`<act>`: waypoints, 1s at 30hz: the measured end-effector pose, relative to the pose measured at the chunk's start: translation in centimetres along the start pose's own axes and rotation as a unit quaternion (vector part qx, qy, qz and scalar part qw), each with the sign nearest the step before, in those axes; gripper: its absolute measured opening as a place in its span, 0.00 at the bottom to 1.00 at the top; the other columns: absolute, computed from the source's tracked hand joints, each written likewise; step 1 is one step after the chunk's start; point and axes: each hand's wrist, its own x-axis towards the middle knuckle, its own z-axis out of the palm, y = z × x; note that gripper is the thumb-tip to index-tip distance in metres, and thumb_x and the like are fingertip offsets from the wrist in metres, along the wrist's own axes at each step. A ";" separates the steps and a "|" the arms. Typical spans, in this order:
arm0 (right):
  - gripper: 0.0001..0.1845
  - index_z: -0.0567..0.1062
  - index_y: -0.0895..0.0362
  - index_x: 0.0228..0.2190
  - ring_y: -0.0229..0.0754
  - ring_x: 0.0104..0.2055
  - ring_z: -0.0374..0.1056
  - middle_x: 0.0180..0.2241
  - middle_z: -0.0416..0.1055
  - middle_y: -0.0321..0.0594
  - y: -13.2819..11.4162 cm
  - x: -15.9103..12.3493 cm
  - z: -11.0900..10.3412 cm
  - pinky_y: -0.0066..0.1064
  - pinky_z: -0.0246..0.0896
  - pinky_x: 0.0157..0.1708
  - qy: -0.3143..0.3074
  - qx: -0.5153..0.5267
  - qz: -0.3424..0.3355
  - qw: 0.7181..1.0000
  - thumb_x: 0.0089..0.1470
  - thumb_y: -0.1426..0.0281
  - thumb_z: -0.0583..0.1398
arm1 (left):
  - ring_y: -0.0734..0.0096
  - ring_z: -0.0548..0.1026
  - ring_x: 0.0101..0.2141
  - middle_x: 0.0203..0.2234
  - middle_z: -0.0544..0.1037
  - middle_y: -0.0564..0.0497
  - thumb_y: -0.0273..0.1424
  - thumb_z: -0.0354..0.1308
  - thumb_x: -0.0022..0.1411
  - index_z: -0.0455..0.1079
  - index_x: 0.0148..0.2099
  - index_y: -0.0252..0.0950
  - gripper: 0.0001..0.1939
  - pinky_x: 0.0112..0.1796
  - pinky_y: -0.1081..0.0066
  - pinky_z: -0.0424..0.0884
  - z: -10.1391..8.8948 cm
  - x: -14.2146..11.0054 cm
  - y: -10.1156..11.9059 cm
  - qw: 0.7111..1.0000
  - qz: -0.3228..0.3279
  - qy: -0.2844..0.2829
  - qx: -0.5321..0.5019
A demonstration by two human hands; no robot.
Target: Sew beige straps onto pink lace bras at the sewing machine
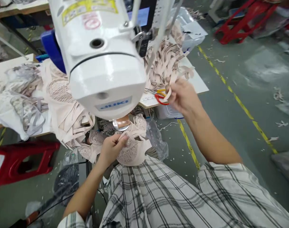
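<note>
A beige lace bra [132, 153] hangs in front of me below the sewing machine [106, 72]. My left hand [112, 147] pinches its upper edge near a thin strap. Off to the right, my right hand [182, 95] is closed on a beige strap [169, 91] beside a heap of similar straps [163, 61] on the white table. Red and yellow handled scissors [160, 96] lie just left of that hand. The machine head hides part of the work area behind the bra.
Beige lace bras [61, 95] pile on the left table, near white and grey lace pieces [18, 95]. A red stool [25, 160] stands at lower left, another red stool [247, 22] at upper right. A clear plastic bin [189, 28] is behind the straps. Yellow tape [229, 90] marks the floor.
</note>
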 end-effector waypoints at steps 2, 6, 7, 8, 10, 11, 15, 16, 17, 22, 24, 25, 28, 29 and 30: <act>0.26 0.77 0.51 0.34 0.30 0.18 0.54 0.22 0.68 0.30 1.2 -4.3 1.8 0.24 0.53 0.17 -0.099 0.036 0.057 0.993 0.39 0.47 0.71 | 0.74 0.67 0.23 0.18 0.70 0.54 0.45 0.53 0.67 0.70 0.24 0.36 0.23 0.26 0.75 0.61 -0.3 -0.1 0.1 1.000 0.001 -0.001 -0.001; 0.15 0.81 0.54 0.30 0.35 0.31 0.71 0.33 0.78 0.38 2.9 -9.6 4.8 0.28 0.69 0.32 -0.293 0.084 0.131 0.943 0.46 0.56 0.71 | 0.74 0.66 0.23 0.18 0.70 0.54 0.44 0.53 0.67 0.71 0.25 0.35 0.23 0.25 0.75 0.59 -0.4 0.0 0.4 1.000 0.004 -0.018 0.015; 0.13 0.82 0.54 0.31 0.37 0.37 0.73 0.41 0.78 0.40 3.1 -10.1 5.5 0.31 0.70 0.38 -0.312 0.073 0.126 0.939 0.48 0.58 0.70 | 0.75 0.66 0.23 0.18 0.70 0.54 0.44 0.53 0.67 0.71 0.25 0.35 0.22 0.25 0.74 0.58 -0.3 0.0 0.5 0.999 0.005 -0.030 0.021; 0.12 0.83 0.54 0.32 0.39 0.43 0.74 0.47 0.77 0.41 3.1 -10.3 6.0 0.33 0.70 0.44 -0.325 0.060 0.117 0.937 0.50 0.59 0.69 | 0.75 0.65 0.22 0.18 0.70 0.54 0.43 0.53 0.67 0.72 0.26 0.35 0.22 0.25 0.74 0.58 -0.3 0.1 0.6 0.999 0.006 -0.041 0.028; 0.11 0.83 0.53 0.34 0.42 0.49 0.73 0.51 0.75 0.40 3.0 -10.3 6.9 0.35 0.68 0.49 -0.342 0.036 0.093 0.934 0.52 0.59 0.67 | 0.76 0.63 0.22 0.18 0.69 0.55 0.42 0.53 0.67 0.71 0.26 0.35 0.21 0.24 0.74 0.56 -0.3 0.1 0.8 0.997 0.007 -0.066 0.044; 0.10 0.83 0.52 0.35 0.42 0.49 0.73 0.49 0.76 0.39 2.9 -10.3 7.2 0.35 0.67 0.50 -0.349 0.024 0.078 0.934 0.54 0.60 0.66 | 0.77 0.62 0.21 0.17 0.67 0.56 0.40 0.53 0.66 0.70 0.25 0.35 0.20 0.24 0.74 0.55 -0.3 0.2 0.9 0.996 0.008 -0.076 0.051; 0.09 0.83 0.47 0.39 0.42 0.45 0.74 0.41 0.80 0.37 2.4 -10.6 8.0 0.35 0.68 0.48 -0.324 -0.039 0.009 0.945 0.58 0.61 0.63 | 0.77 0.58 0.20 0.16 0.61 0.58 0.35 0.53 0.65 0.66 0.23 0.36 0.18 0.23 0.74 0.52 -0.5 0.1 1.0 0.992 0.017 -0.098 0.075; 0.09 0.83 0.46 0.39 0.43 0.44 0.75 0.40 0.80 0.36 2.4 -10.8 8.1 0.36 0.68 0.48 -0.311 -0.050 -0.005 0.949 0.58 0.61 0.63 | 0.77 0.58 0.21 0.16 0.62 0.58 0.35 0.53 0.65 0.66 0.23 0.36 0.18 0.23 0.74 0.53 -0.4 0.0 0.9 0.992 0.028 -0.094 0.075; 0.09 0.84 0.46 0.38 0.43 0.44 0.75 0.39 0.81 0.37 2.5 -10.9 8.2 0.36 0.68 0.47 -0.299 -0.050 -0.011 0.953 0.58 0.60 0.63 | 0.76 0.61 0.23 0.18 0.65 0.56 0.35 0.54 0.65 0.67 0.24 0.36 0.16 0.25 0.75 0.56 -0.1 -0.1 0.8 0.993 0.043 -0.087 0.068; 0.12 0.84 0.51 0.35 0.43 0.39 0.76 0.36 0.81 0.38 3.4 -10.3 8.5 0.35 0.71 0.41 -0.249 0.060 0.096 0.962 0.53 0.57 0.67 | 0.72 0.69 0.30 0.33 0.76 0.50 0.39 0.55 0.67 0.72 0.40 0.36 0.12 0.31 0.74 0.66 4.0 -1.2 -0.8 0.990 0.093 0.103 0.002; 0.13 0.84 0.52 0.34 0.41 0.38 0.75 0.36 0.81 0.38 3.7 -9.3 8.5 0.34 0.71 0.40 -0.240 0.072 0.131 0.959 0.51 0.57 0.68 | 0.73 0.70 0.27 0.30 0.76 0.50 0.39 0.53 0.68 0.71 0.44 0.35 0.12 0.29 0.74 0.66 5.4 -1.4 -1.8 0.973 0.105 0.203 0.017; 0.13 0.84 0.52 0.34 0.40 0.37 0.75 0.35 0.81 0.38 3.7 -8.6 8.3 0.32 0.70 0.38 -0.243 0.067 0.142 0.957 0.50 0.57 0.68 | 0.72 0.72 0.27 0.31 0.77 0.49 0.38 0.53 0.68 0.71 0.46 0.35 0.13 0.29 0.73 0.68 5.6 -1.4 -2.1 0.966 0.125 0.224 0.038; 0.16 0.83 0.53 0.36 0.37 0.33 0.72 0.34 0.80 0.38 3.4 -6.2 7.8 0.29 0.69 0.33 -0.275 0.049 0.152 0.948 0.53 0.55 0.66 | 0.71 0.76 0.27 0.29 0.79 0.49 0.35 0.52 0.69 0.73 0.53 0.35 0.16 0.30 0.73 0.70 4.2 -0.7 -2.2 0.957 0.201 0.162 0.132; 0.16 0.82 0.53 0.37 0.36 0.31 0.71 0.34 0.79 0.37 3.2 -5.3 7.6 0.29 0.68 0.32 -0.281 0.044 0.149 0.947 0.54 0.54 0.65 | 0.71 0.77 0.27 0.28 0.80 0.49 0.33 0.51 0.69 0.74 0.54 0.36 0.16 0.31 0.74 0.70 3.2 -0.4 -1.8 0.956 0.210 0.133 0.157; 0.16 0.82 0.53 0.37 0.35 0.30 0.70 0.32 0.78 0.37 3.1 -4.4 7.4 0.29 0.68 0.31 -0.283 0.041 0.143 0.948 0.55 0.54 0.64 | 0.71 0.78 0.28 0.29 0.81 0.49 0.32 0.50 0.70 0.75 0.54 0.37 0.16 0.32 0.74 0.71 2.2 0.0 -1.4 0.957 0.208 0.115 0.169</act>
